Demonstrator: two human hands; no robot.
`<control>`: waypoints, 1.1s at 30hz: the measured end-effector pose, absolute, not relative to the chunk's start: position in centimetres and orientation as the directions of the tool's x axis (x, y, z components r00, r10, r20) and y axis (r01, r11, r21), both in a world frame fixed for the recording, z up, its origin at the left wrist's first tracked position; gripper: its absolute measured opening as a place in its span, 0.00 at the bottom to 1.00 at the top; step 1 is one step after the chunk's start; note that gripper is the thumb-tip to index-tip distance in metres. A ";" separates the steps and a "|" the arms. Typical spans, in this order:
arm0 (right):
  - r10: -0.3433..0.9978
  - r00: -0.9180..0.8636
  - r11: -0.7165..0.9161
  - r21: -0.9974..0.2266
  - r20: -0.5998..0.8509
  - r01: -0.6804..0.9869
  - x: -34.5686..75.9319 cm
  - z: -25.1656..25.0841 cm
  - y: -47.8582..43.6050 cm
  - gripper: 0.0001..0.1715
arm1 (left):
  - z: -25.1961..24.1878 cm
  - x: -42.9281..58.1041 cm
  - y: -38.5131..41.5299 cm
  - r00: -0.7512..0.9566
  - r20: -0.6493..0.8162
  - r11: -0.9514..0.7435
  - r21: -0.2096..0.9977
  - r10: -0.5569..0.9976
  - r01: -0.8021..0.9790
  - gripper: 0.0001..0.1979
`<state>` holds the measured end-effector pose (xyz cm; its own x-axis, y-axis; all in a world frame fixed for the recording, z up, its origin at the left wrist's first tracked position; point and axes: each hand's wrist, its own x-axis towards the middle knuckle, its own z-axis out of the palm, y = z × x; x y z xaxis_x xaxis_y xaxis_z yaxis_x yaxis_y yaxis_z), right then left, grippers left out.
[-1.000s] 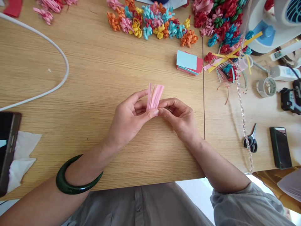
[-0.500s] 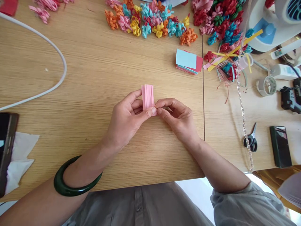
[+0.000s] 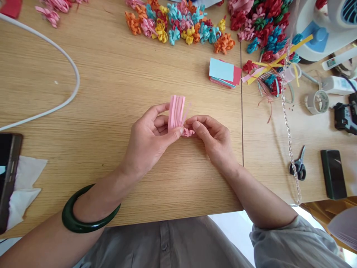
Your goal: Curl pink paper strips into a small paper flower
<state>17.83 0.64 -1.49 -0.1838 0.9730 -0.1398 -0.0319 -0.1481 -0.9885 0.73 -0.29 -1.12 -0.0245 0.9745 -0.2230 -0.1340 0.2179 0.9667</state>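
Note:
Above the wooden table, my left hand (image 3: 149,136) pinches a piece of pink paper (image 3: 176,113) between thumb and fingers. The paper is cut into narrow upright strips, and one thin strip leans out to the right. At its lower right end, short crinkled pink loops show beyond my left thumb. My right hand (image 3: 213,139) is closed at that end, thumb and index finger together beside the loops. Its fingertips partly hide what they grip. A dark green bangle (image 3: 69,219) is on my left forearm.
Stacked blue and red paper cards (image 3: 221,70) lie beyond my right hand. Colourful curled paper flowers (image 3: 174,22) line the back. At right are scissors (image 3: 299,167), a tape roll (image 3: 318,101), a phone (image 3: 333,174) and a hanging twisted cord (image 3: 287,130). A white cable (image 3: 75,74) curves at left.
My right hand has moved slightly right, away from my left thumb. Crinkled pink loops now show between the hands, and one thin strip has separated from the others, leaning right.

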 end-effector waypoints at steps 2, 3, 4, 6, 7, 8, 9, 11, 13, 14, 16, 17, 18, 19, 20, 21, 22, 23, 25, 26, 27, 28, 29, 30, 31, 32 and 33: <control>0.971 -0.184 -0.164 -0.985 -0.154 -0.044 17.8 -1.4 0.6 0.15 | -1.0 0.7 -0.3 -0.029 -0.226 0.220 0.966 0.974 -0.137 0.26; 0.971 -0.182 -0.167 -0.985 -0.157 -0.043 17.7 -1.4 0.6 0.15 | -1.0 0.7 -0.3 -0.028 -0.229 0.223 0.965 0.973 -0.138 0.26; 0.971 -0.178 -0.168 -0.985 -0.159 -0.037 17.7 -1.4 0.6 0.16 | -1.0 0.7 -0.3 -0.024 -0.234 0.229 0.963 0.972 -0.141 0.26; 0.974 -0.168 -0.158 -0.987 -0.152 -0.018 17.7 -1.4 0.6 0.17 | -1.0 0.8 -0.3 -0.003 -0.244 0.240 0.959 0.970 -0.151 0.24; 0.976 -0.161 -0.151 -0.988 -0.148 -0.009 17.7 -1.5 0.6 0.17 | -1.0 0.8 -0.3 0.011 -0.248 0.247 0.957 0.969 -0.154 0.24; 0.978 -0.154 -0.146 -0.989 -0.144 0.001 17.8 -1.5 0.6 0.17 | -1.1 0.9 -0.3 0.027 -0.253 0.254 0.955 0.967 -0.155 0.24; 0.979 -0.146 -0.139 -0.990 -0.140 0.012 17.8 -1.5 0.6 0.17 | -1.1 0.9 -0.3 0.039 -0.259 0.262 0.953 0.965 -0.153 0.25; 0.984 -0.129 -0.120 -0.992 -0.122 0.025 17.9 -1.5 0.7 0.17 | -1.1 1.0 -0.4 0.051 -0.265 0.270 0.953 0.963 -0.141 0.26; 0.988 -0.118 -0.094 -0.995 -0.097 0.038 18.0 -1.4 0.8 0.17 | -1.0 1.1 -0.5 0.038 -0.267 0.270 0.954 0.963 -0.131 0.27; 0.990 -0.114 -0.082 -0.995 -0.087 0.048 18.1 -1.4 0.8 0.17 | -0.9 1.1 -0.5 0.029 -0.266 0.268 0.955 0.963 -0.131 0.27; 0.992 -0.105 -0.060 -0.995 -0.069 0.082 18.1 -1.3 0.9 0.19 | -0.8 1.2 -0.6 0.025 -0.267 0.267 0.953 0.964 -0.140 0.28; 0.993 -0.101 -0.051 -0.994 -0.061 0.101 18.1 -1.3 1.0 0.20 | -0.8 1.3 -0.6 0.026 -0.268 0.269 0.952 0.963 -0.147 0.28; 0.994 -0.097 -0.043 -0.992 -0.054 0.115 18.1 -1.3 1.0 0.21 | -0.8 1.3 -0.7 0.031 -0.269 0.270 0.951 0.963 -0.152 0.28; 0.995 -0.092 -0.037 -0.992 -0.049 0.120 18.0 -1.3 1.0 0.22 | -0.8 1.4 -0.7 0.035 -0.267 0.270 0.951 0.963 -0.153 0.28; 0.995 -0.091 -0.037 -0.992 -0.048 0.117 18.0 -1.4 1.1 0.24 | -0.8 1.4 -0.7 0.039 -0.266 0.268 0.951 0.963 -0.152 0.29; 0.994 -0.093 -0.043 -0.993 -0.053 0.107 18.0 -1.4 1.1 0.25 | -0.8 1.5 -0.7 0.043 -0.262 0.266 0.952 0.964 -0.150 0.29; 0.993 -0.097 -0.053 -0.994 -0.062 0.094 17.9 -1.5 1.1 0.25 | -0.9 1.5 -0.7 0.049 -0.256 0.261 0.954 0.965 -0.151 0.28; 0.992 -0.102 -0.063 -0.995 -0.071 0.081 17.9 -1.5 1.2 0.25 | -1.0 1.6 -0.8 0.057 -0.247 0.253 0.955 0.967 -0.152 0.27; 0.992 -0.101 -0.073 -0.995 -0.080 0.070 17.9 -1.6 1.2 0.26 | -1.2 1.7 -0.8 0.073 -0.226 0.235 0.960 0.971 -0.150 0.25; 0.992 -0.097 -0.072 -0.995 -0.080 0.075 17.9 -1.7 1.3 0.26 | -1.3 1.7 -0.9 0.080 -0.217 0.227 0.963 0.973 -0.145 0.24; 0.993 -0.088 -0.069 -0.994 -0.077 0.088 18.0 -1.7 1.3 0.27 | -1.4 1.8 -0.9 0.082 -0.209 0.219 0.966 0.974 -0.137 0.23; 0.994 -0.079 -0.066 -0.992 -0.075 0.103 18.0 -1.8 1.4 0.27 | -1.5 1.8 -0.9 0.082 -0.203 0.213 0.969 0.976 -0.127 0.24; 0.995 -0.073 -0.065 -0.991 -0.074 0.118 18.1 -1.8 1.4 0.27 | -1.6 1.8 -1.0 0.081 -0.197 0.205 0.972 0.977 -0.115 0.24; 0.995 -0.071 -0.065 -0.990 -0.074 0.128 18.1 -1.9 1.5 0.27 | -1.7 1.8 -1.0 0.076 -0.190 0.198 0.975 0.979 -0.105 0.25; 0.994 -0.074 -0.064 -0.989 -0.074 0.130 18.1 -2.0 1.5 0.28 | -1.7 1.8 -1.0 0.073 -0.182 0.189 0.977 0.981 -0.094 0.26; 0.994 -0.081 -0.062 -0.990 -0.072 0.124 18.1 -2.1 1.5 0.28 | -1.8 1.9 -1.0 0.071 -0.177 0.183 0.980 0.982 -0.083 0.27; 0.994 -0.091 -0.056 -0.992 -0.067 0.114 18.1 -2.2 1.5 0.28 | -1.8 1.9 -1.1 0.072 -0.175 0.180 0.981 0.982 -0.071 0.28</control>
